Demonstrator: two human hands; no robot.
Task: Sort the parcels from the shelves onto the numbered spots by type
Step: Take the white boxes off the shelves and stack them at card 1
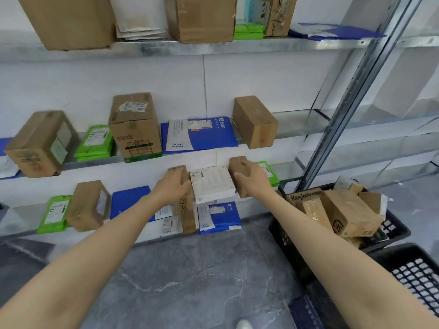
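Note:
Low on the metal shelves, my left hand (174,186) grips the top of a tall brown box (187,217) that stands on the bottom shelf. My right hand (253,180) curls round a small brown box (238,166) at the same height. A white labelled box (211,184) sits between the two hands, touching both brown boxes; what supports it is hidden. Blue mailers (221,216), green mailers (54,213) and another brown box (89,205) lie on the bottom shelf. The middle shelf holds brown boxes (135,127), a blue mailer (202,134) and green mailers (96,143).
A black crate (392,227) at the right holds several brown boxes (349,214). A second black crate (418,274) stands nearer me. A slanted metal shelf upright (351,91) rises beside them. Grey marbled floor (190,276) lies below the shelves. The top shelf carries large boxes (202,17).

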